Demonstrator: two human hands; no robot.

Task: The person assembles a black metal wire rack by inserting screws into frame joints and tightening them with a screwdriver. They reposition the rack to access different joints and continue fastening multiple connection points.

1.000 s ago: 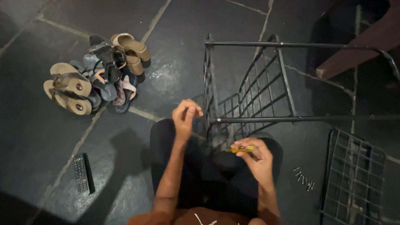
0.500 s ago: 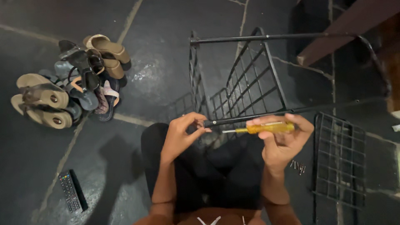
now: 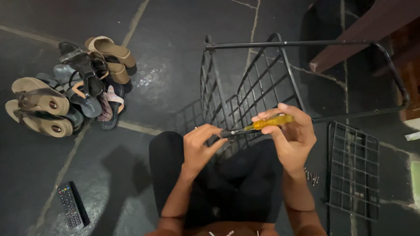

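Seated person, head cam looking down at lap, dark stone floor w/ pale grout lines.

Right hand is closed around a screwdriver w/ a yellow handle, fingers wrapped over the handle, tool lying roughly horizontal, tip pointing toward the person's left. Left hand pinches the dark shaft end of the screwdriver btwn thumb and fingertips; whether a small part sits there is too small to tell. Both hands are held above the knees, just in front of a black wire rack frame that stands tilted on the floor, grid panels and a tube rail across the top.

A loose wire grid panel lies flat on the floor at the right, just beside the right forearm. Few small screws lie on the floor btwn that forearm and the panel.

Left side: pile of sandals, tan, black and patterned, well apart from the hands. A black remote control lies nearer, at lower left. A reddish wooden furniture edge shows upper right.
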